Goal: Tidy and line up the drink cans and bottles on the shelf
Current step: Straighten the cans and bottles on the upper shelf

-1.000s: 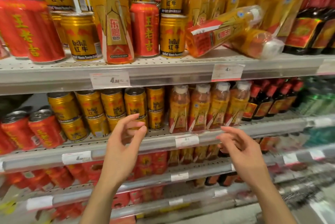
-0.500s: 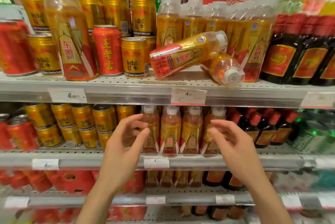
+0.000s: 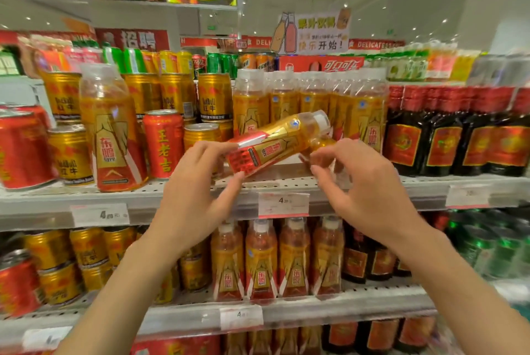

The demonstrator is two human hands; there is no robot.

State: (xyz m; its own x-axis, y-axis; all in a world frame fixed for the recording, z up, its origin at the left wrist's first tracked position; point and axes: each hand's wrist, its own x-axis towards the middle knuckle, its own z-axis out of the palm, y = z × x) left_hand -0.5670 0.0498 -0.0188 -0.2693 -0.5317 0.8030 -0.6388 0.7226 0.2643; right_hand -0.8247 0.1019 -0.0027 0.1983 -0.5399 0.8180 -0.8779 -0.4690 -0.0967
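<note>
On the upper shelf a toppled bottle lies cap up-right; left hand nearer, fingers curling round its base; right hand released beside.

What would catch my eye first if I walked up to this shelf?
Probably the tipped bottle lying tilted at the middle of the upper shelf, in front of upright ones. The left hand reaches its base, the right hand a second fallen bottle behind. Left of them, a red can stands among gold cans.

Perforated shelf: upright cans, one toppled bottle.
</note>
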